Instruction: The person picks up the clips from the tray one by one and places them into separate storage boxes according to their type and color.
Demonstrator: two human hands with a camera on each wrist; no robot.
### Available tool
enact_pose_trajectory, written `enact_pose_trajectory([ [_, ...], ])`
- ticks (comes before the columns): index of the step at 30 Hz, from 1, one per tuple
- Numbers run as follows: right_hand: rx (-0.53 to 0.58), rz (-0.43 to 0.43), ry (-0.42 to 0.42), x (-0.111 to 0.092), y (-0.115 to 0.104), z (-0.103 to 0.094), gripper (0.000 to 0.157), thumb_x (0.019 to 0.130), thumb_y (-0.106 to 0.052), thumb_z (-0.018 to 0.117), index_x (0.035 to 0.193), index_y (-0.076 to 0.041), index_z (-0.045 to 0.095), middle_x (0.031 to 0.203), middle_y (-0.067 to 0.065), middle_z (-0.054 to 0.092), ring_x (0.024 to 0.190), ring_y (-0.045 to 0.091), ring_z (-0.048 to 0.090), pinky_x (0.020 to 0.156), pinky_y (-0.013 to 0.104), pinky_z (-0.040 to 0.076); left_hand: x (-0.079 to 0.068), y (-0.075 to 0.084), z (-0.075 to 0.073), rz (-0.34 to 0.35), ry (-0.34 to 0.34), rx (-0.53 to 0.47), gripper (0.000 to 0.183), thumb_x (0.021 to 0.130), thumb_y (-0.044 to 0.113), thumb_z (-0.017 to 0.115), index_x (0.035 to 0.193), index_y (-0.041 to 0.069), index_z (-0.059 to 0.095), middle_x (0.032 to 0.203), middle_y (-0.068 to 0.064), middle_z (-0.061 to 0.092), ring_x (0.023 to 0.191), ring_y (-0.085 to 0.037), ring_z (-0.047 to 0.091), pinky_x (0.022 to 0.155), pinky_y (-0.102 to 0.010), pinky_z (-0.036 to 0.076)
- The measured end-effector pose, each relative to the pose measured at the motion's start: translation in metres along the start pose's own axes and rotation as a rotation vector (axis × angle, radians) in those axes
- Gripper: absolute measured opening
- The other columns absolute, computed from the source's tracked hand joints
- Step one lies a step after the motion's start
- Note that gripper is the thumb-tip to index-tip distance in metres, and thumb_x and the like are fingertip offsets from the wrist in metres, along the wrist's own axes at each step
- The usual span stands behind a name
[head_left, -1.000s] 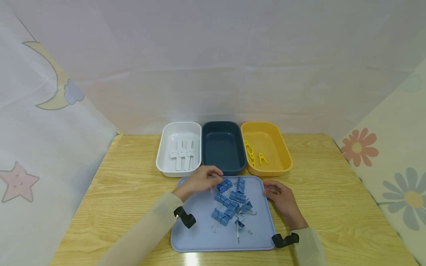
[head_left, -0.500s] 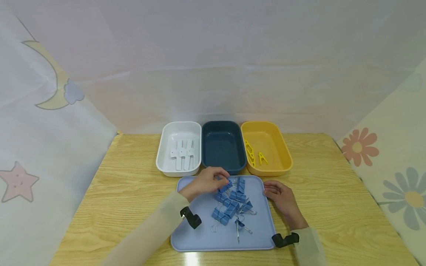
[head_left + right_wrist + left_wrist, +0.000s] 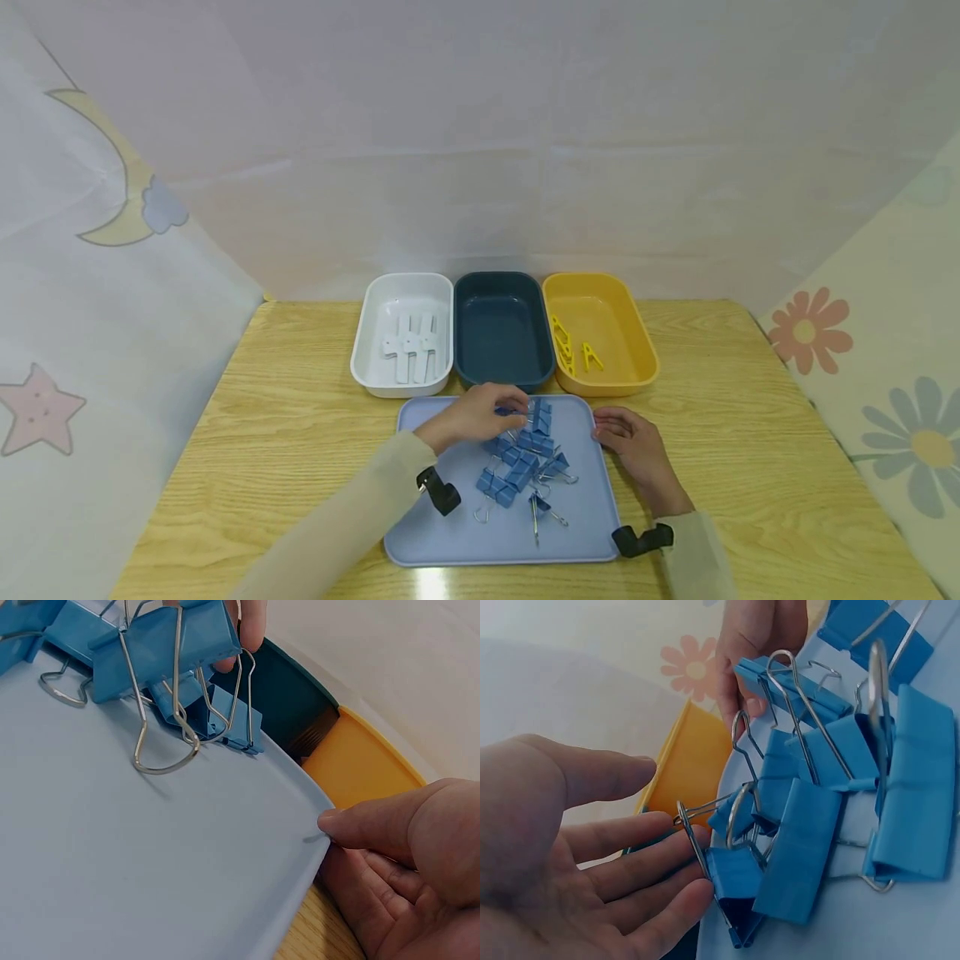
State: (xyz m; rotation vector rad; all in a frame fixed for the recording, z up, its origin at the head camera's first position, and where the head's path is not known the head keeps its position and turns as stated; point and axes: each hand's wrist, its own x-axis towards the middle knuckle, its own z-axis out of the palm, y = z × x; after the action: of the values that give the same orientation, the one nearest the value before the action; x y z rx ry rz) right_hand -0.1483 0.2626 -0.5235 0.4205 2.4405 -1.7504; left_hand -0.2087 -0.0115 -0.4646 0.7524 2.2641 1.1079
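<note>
Binder clips (image 3: pixel 522 472) lie heaped on the pale blue tray (image 3: pixel 435 533) in the head view, and the left hand (image 3: pixel 480 412) hangs above their far end, partly covering one clip; just to the right of its fingertips another clip (image 3: pixel 542 420) has its long axis running toward the dark bin (image 3: pixel 504 333) beyond. The left wrist view shows thumb and fingers spread apart with nothing in their grasp; the nearest clip (image 3: pixel 733 871) lies straight ahead of the fingertips, very close, though whether they touch it is unclear. In the right wrist view, the right hand (image 3: pixel 409 859) pinches the tray's rim at a corner between thumb and fingers; the clips lie apart from it, so the left hand is nearer.
</note>
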Motion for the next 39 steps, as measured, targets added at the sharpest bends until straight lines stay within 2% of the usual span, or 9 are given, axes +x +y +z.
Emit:
enact_pose_trajectory([
  [5,0.003,0.002,-0.002,0.0,0.0,0.001,0.035,0.092,-0.007,0.063,0.126,0.0,0.057,0.118,0.017,0.065,0.091,-0.001,0.062,0.08,0.013,0.054,-0.002,-0.001,-0.001,0.02,-0.009,0.104,0.04,0.095,0.029,0.061,0.131,0.011,0.058,0.121,-0.004,0.068,0.116,-0.021,0.061,0.102,-0.037,0.049],
  [11,0.001,-0.009,-0.003,0.0,0.001,0.002,0.035,0.092,-0.007,0.063,0.125,0.001,0.058,0.117,0.017,0.066,0.091,-0.001,0.062,0.079,0.013,0.054,-0.013,-0.006,-0.006,0.03,-0.019,0.165,0.038,0.095,0.029,0.06,0.128,0.009,0.061,0.117,-0.005,0.069,0.109,-0.019,0.064,0.097,-0.036,0.052],
  [15,0.008,-0.014,0.002,0.001,0.001,0.003,0.034,0.091,-0.006,0.063,0.124,0.001,0.059,0.115,0.016,0.066,0.089,-0.002,0.062,0.079,0.013,0.054,-0.024,-0.01,-0.01,0.009,0.003,0.209,0.036,0.095,0.028,0.06,0.124,0.008,0.063,0.112,-0.004,0.07,0.102,-0.015,0.064,0.091,-0.033,0.054],
  [22,0.004,-0.014,0.008,0.001,0.002,0.002,0.036,0.091,-0.007,0.064,0.125,0.001,0.058,0.115,0.015,0.067,0.089,-0.004,0.062,0.079,0.013,0.054,-0.043,-0.018,-0.018,0.032,0.068,0.302,0.03,0.093,0.026,0.062,0.115,0.005,0.066,0.098,-0.002,0.071,0.088,-0.012,0.064,0.078,-0.029,0.054],
  [28,0.014,-0.018,0.007,0.001,0.004,0.0,0.036,0.091,-0.006,0.064,0.125,0.002,0.058,0.114,0.014,0.067,0.088,-0.004,0.062,0.079,0.013,0.054,-0.053,-0.019,-0.022,0.026,0.077,0.354,0.029,0.092,0.027,0.063,0.112,0.006,0.068,0.093,0.001,0.071,0.077,-0.006,0.058,0.068,-0.022,0.05],
  [33,0.017,-0.016,0.008,0.002,0.004,0.001,0.036,0.09,-0.006,0.064,0.125,0.002,0.057,0.112,0.012,0.068,0.088,-0.005,0.062,0.079,0.013,0.054,-0.052,-0.012,-0.023,-0.006,0.079,0.347,0.03,0.092,0.029,0.063,0.115,0.009,0.067,0.093,0.003,0.069,0.075,-0.006,0.057,0.067,-0.022,0.049],
  [39,0.014,-0.008,0.007,0.001,0.002,0.0,0.037,0.091,-0.007,0.064,0.126,0.001,0.057,0.114,0.012,0.068,0.089,-0.004,0.062,0.079,0.012,0.054,-0.038,-0.005,-0.019,0.016,0.091,0.239,0.029,0.094,0.026,0.062,0.116,0.009,0.067,0.095,0.002,0.068,0.077,-0.008,0.059,0.067,-0.021,0.051],
])
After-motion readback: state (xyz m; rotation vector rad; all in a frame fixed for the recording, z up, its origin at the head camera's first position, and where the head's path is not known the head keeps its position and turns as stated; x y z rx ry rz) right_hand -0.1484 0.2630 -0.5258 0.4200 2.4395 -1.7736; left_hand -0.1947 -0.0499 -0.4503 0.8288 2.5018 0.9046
